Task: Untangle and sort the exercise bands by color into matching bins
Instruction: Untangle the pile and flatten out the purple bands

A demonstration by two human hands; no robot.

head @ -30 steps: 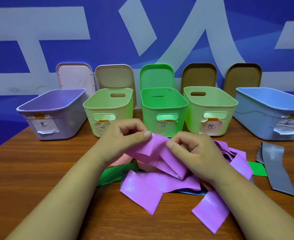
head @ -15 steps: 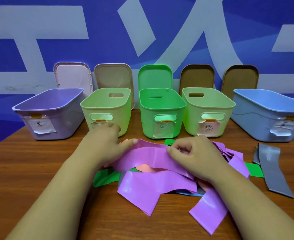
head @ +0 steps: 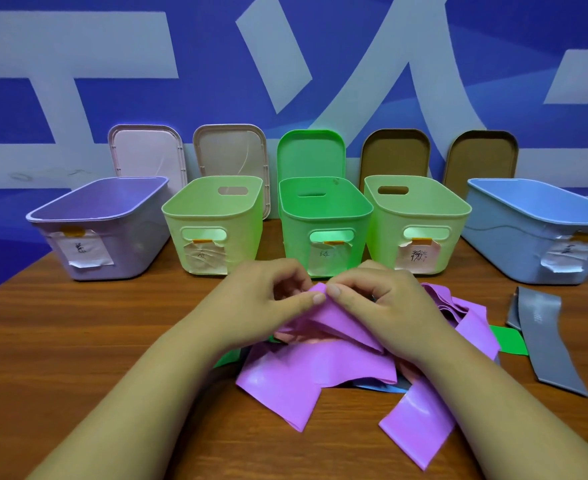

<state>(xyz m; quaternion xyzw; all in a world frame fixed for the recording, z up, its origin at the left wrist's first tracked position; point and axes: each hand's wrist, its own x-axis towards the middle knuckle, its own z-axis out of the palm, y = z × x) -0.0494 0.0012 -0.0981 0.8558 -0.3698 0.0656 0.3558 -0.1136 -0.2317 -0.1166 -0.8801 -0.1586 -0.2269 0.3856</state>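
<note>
Wood-grain table [head: 78,341] under a blue-and-white wall [head: 78,133]: I see the left hand [head: 268,301] and right hand [head: 388,301] meeting before the green bin [head: 296,244], thumbs and curled fingers [head: 287,276] pinching one fold of the glossy purple band [head: 320,368] atop the tangled heap [head: 469,327]. Taped paper labels [head: 84,251] on the bins [head: 244,230] carry handwriting I cannot read.

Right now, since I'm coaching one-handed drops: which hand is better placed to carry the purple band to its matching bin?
Left, probably: the left hand pinches the purple band as the right hand does, but the purple bin stands far left.
</note>
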